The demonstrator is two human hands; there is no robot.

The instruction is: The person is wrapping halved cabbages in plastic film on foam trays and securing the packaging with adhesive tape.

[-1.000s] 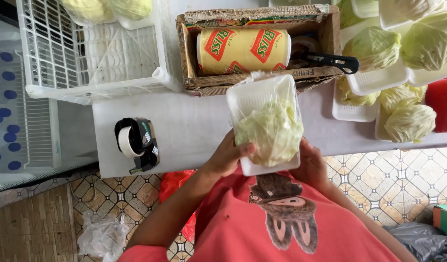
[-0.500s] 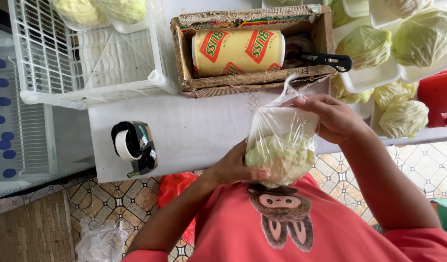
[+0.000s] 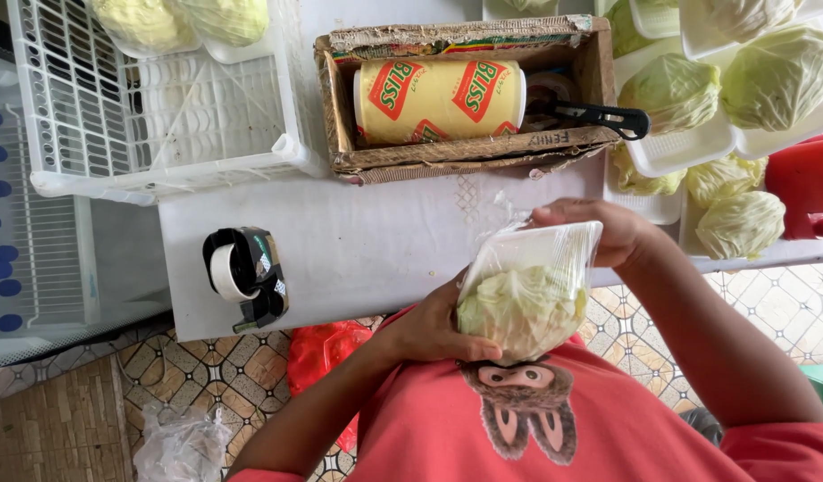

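A white foam tray (image 3: 547, 246) with a pale green cabbage piece (image 3: 521, 309) on it is held tilted in front of my chest, with clear plastic wrap stretched over it. My left hand (image 3: 434, 328) grips the near end from below and the left side. My right hand (image 3: 601, 228) holds the far end of the tray, fingers pinching the wrap there. Both hands are over the front edge of the white table (image 3: 358, 250).
A cardboard box (image 3: 469, 147) with a yellow wrap roll (image 3: 438, 89) and a black-handled tool (image 3: 603, 115) stands behind. A tape dispenser (image 3: 246, 277) sits at left. White crate (image 3: 152, 98) back left; trays of cabbage (image 3: 697, 98) at right.
The tray went from lying flat between both hands to tilted and covered in wrap. My right hand came up to its far end and pulled the loose film tail down onto it.
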